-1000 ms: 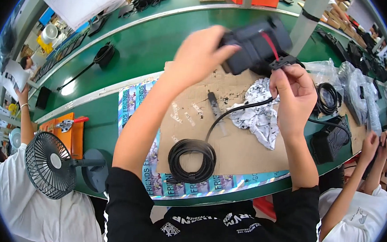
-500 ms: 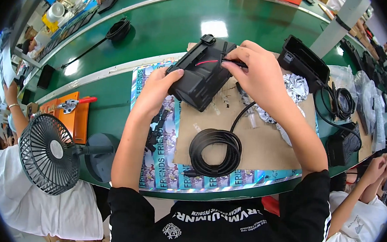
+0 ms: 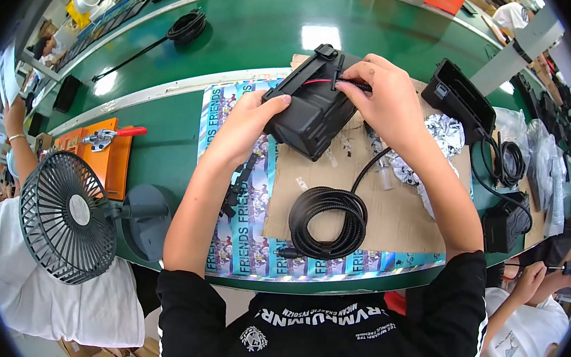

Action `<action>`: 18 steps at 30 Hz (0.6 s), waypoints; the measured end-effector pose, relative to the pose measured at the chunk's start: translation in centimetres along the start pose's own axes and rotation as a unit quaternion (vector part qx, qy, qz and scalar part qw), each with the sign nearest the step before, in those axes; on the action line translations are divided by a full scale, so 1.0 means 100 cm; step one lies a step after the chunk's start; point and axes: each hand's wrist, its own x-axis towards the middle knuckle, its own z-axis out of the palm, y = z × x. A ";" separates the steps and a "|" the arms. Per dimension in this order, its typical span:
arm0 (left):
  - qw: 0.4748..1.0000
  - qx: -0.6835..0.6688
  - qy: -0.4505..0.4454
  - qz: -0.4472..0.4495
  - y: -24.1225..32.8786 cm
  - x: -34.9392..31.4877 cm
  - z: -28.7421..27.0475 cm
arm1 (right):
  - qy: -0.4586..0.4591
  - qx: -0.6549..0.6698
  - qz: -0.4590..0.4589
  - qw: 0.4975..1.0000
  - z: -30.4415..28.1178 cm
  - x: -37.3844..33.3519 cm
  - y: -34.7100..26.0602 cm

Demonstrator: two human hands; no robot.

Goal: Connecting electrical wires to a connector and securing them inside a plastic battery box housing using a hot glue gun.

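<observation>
With the left hand [image 3: 253,120] curled round the black box [image 3: 310,117] at upper centre and the right hand [image 3: 390,105] pinching a dark cable end [image 3: 362,86], any sharp tug could tear the thin red wire [image 3: 317,81].

Bright, whitish light fills the view evenly. A squarish white glare burns out on the green tabletop [image 3: 256,38] toward its far edge, and another patch shines near its left end. Along the near edge, the patterned sheet [image 3: 243,252] glints at its border; clear plastic bags [image 3: 540,168] catch highlights near the right end. The black case [image 3: 313,123] shows little tonal detail. The coiled black cable [image 3: 327,223] looks crisp. Fisheye distortion bows the tabletop's edges, the outer scene turns soft, and black vignetting swallows the corners.
</observation>
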 end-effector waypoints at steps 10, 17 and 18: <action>1.000 0.025 -0.002 0.003 -0.001 -0.005 0.012 | -0.029 -0.033 -0.081 0.996 0.003 -0.002 0.000; 0.989 0.084 0.038 0.112 0.001 -0.012 0.033 | -0.105 0.005 0.027 0.994 0.004 -0.001 -0.005; 0.986 0.094 0.026 0.133 -0.002 -0.010 0.033 | -0.104 0.002 0.027 0.994 0.006 -0.001 -0.006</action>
